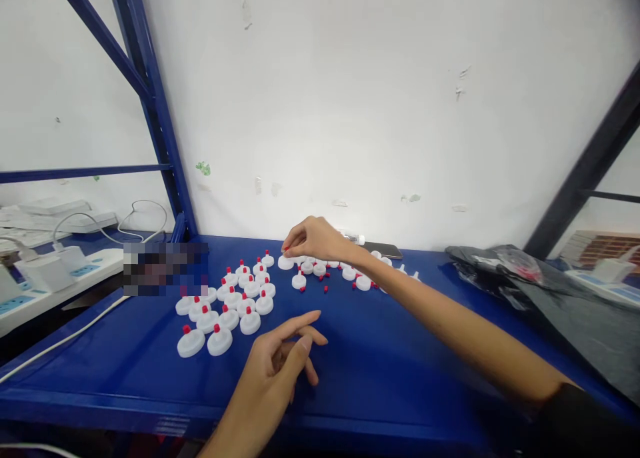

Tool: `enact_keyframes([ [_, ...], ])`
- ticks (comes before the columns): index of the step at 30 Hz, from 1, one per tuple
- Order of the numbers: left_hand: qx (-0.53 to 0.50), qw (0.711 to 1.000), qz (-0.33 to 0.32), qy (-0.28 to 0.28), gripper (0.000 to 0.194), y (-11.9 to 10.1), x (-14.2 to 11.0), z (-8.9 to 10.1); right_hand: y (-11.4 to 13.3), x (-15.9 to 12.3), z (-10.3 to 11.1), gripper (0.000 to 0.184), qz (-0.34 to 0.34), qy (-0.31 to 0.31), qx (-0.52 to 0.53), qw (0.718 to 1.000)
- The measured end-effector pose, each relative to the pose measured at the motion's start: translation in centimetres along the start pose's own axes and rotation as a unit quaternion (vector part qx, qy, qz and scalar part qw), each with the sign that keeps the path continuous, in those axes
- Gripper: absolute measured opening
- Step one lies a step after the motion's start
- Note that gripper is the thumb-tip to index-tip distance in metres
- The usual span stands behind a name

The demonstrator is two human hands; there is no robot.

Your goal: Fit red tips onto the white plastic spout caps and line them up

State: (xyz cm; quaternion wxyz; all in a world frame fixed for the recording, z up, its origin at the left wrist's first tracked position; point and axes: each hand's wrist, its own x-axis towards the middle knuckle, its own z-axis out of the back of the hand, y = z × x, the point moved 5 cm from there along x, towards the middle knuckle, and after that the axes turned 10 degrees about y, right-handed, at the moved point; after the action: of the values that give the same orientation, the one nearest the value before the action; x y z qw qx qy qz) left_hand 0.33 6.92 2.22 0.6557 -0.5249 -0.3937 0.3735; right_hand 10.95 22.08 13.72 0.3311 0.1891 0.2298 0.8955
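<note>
My right hand point(314, 237) reaches to the back of the blue table, its thumb and fingertips pinched on the red tip of a white nozzle cap point(286, 263). Nearer to me, my left hand point(280, 361) hovers over the tabletop with loosely curled, parted fingers and nothing in it. To its left stand several white caps with red tips, one of them a red-tipped cap point(219, 340) at the front. Beyond my left hand are more white caps point(299, 282) and loose small red tips point(326, 289), partly hidden behind my right wrist and forearm.
Behind my right arm lie a dark phone point(390, 250) and a clear tube with a white end point(361, 239). Black plastic bags point(500, 271) cover the right side. Power strips point(105, 265) and a white cable point(70, 338) run along the left. Blue frame posts point(160, 111) rise behind.
</note>
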Motion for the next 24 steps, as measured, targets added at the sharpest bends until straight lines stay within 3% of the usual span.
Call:
enact_keyframes([
  [4,-0.001,1.0,-0.021,0.001,0.052,-0.4,0.1,0.0,-1.2,3.3,-3.3,0.01,-0.027,0.02,-0.056,0.998],
  [8,-0.006,1.0,-0.027,0.003,0.049,-0.5,0.0,0.0,-2.0,4.3,-5.3,0.012,-0.045,0.052,-0.102,0.992],
  [12,-0.009,0.999,-0.03,0.007,0.045,-0.3,0.0,0.0,-2.2,4.1,-3.8,0.029,-0.063,0.05,-0.14,0.987],
  [16,-0.004,1.0,-0.025,0.009,0.042,-0.2,-0.1,-0.1,-3.1,3.6,-1.5,0.024,-0.122,0.007,-0.213,0.969],
  [20,-0.005,1.0,-0.026,0.008,0.042,-0.2,-0.1,-0.1,-4.5,3.1,-2.1,0.022,-0.167,0.03,-0.265,0.949],
  [24,-0.003,1.0,-0.026,0.011,0.038,-0.1,-0.2,-0.1,-4.8,2.7,-2.9,0.017,-0.165,0.034,-0.276,0.946],
])
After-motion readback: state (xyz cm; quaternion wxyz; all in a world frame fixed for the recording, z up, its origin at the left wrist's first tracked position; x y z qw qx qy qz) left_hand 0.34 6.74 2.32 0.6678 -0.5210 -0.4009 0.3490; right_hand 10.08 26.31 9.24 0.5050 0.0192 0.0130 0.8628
